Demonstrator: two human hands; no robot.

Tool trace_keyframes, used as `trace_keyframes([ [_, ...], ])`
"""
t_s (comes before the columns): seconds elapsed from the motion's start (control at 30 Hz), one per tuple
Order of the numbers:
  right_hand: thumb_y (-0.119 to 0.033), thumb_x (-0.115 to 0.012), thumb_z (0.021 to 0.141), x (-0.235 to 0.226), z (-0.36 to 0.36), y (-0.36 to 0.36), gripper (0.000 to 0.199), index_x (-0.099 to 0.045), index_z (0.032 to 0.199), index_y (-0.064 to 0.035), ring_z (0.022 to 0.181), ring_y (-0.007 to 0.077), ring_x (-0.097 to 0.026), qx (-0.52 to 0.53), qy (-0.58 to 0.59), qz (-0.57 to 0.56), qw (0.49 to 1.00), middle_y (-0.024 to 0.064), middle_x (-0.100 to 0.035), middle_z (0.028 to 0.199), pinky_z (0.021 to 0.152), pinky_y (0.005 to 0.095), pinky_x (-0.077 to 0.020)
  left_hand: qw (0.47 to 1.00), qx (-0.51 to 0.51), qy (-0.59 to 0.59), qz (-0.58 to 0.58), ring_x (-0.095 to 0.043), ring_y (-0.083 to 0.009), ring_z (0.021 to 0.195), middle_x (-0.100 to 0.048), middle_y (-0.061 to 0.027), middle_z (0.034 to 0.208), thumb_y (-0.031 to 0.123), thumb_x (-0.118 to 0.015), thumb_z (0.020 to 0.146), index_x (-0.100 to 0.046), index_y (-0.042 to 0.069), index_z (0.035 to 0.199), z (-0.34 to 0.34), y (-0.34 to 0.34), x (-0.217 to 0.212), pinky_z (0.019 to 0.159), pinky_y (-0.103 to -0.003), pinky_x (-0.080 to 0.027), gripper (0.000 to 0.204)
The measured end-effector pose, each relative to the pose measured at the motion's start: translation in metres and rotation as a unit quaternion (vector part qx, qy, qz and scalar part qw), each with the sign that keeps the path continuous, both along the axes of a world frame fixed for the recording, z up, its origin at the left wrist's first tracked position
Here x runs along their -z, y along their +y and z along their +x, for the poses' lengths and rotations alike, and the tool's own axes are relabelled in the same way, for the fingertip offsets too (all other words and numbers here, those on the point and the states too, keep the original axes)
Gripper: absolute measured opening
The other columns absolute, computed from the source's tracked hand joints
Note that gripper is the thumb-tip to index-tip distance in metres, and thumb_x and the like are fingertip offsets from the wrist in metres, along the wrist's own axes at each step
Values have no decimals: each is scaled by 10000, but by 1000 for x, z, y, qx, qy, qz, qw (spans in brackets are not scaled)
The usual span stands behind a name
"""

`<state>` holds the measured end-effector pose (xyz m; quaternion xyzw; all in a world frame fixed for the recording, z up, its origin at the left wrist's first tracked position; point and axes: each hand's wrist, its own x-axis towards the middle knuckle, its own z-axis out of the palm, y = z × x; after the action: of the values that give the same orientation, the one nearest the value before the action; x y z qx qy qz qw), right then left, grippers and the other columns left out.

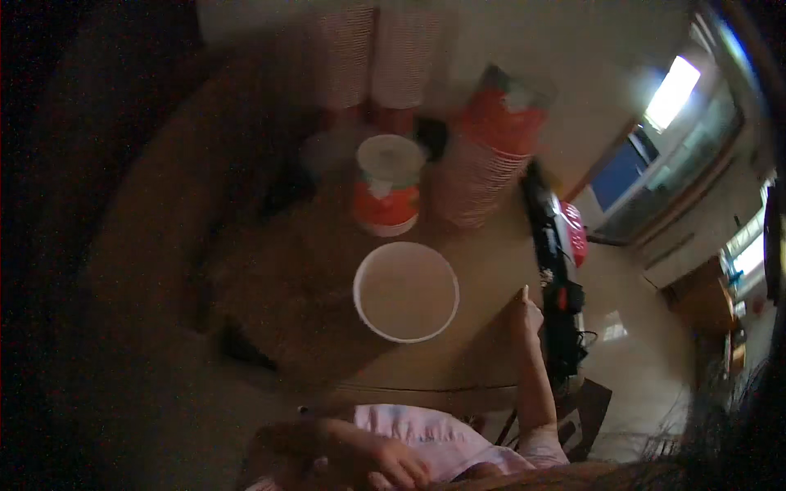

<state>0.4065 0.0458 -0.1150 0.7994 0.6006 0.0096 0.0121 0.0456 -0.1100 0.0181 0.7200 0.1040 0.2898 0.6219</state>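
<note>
A white round paper tub [407, 292], its mouth facing up, stands in the middle of the brown tabletop. My right hand [530, 314] rests at the table's right side, apart from the tub. One finger points forward; the rest are hard to make out, and I see nothing held. My left hand [395, 461] hangs low over the pink clothing on my lap, fingers loosely stretched and empty. Just beyond the open tub is an orange-and-white paper tub [388, 186] with a pale round top. A tilted stack of nested orange-and-white tubs [483, 172] stands to its right.
Two tall stacks of nested tubs, one on the left [345, 57] and one on the right [404, 61], rise at the back. Dark gear with cables [563, 299] and a red object [575, 233] line the table's right edge. Tiled floor [630, 327] lies beyond; the left side is dim.
</note>
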Motion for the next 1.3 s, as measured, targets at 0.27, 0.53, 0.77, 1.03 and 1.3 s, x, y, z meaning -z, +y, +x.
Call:
trace_keyframes([
  [0.27,-214,-482,839,32,-57,-57,402,-452,1239,-236,739,370,-599,-138,196,159,958,149,-631,863,649,462,-469,837,-509,176,97,-605,-211,737,-626,-78,782,112,-644,777,-649,32,842,-45,-30,81,646,-281,-471,103],
  [0.53,-101,-525,799,29,-88,-91,207,-508,1001,-142,561,276,-542,-147,314,184,920,124,-539,656,524,379,-433,643,-722,249,63,-621,-267,696,-628,-160,761,57,-627,751,-624,6,863,-64,-9,121,604,-326,-476,124],
  [0.77,-123,-511,863,20,-92,-99,115,-526,977,-120,558,159,-514,-126,339,184,914,84,-528,625,535,314,-433,655,-674,337,55,-585,-333,793,-614,-158,820,121,-528,774,-611,36,901,-32,34,108,674,-420,-467,174],
  [1.03,-111,-516,864,18,-89,-103,86,-546,932,-66,599,116,-498,-136,413,194,879,63,-546,670,569,271,-430,672,-657,259,224,-531,-326,861,-569,-139,839,51,-549,750,-588,30,927,-32,23,161,720,-427,-447,183],
  [1.3,-79,-536,850,38,-92,-102,63,-558,903,-53,661,112,-523,-144,514,188,824,50,-568,697,613,271,-438,761,-627,157,54,-588,-276,721,-605,-144,852,45,-547,789,-547,29,1083,-44,-7,161,625,-351,-472,294],
])
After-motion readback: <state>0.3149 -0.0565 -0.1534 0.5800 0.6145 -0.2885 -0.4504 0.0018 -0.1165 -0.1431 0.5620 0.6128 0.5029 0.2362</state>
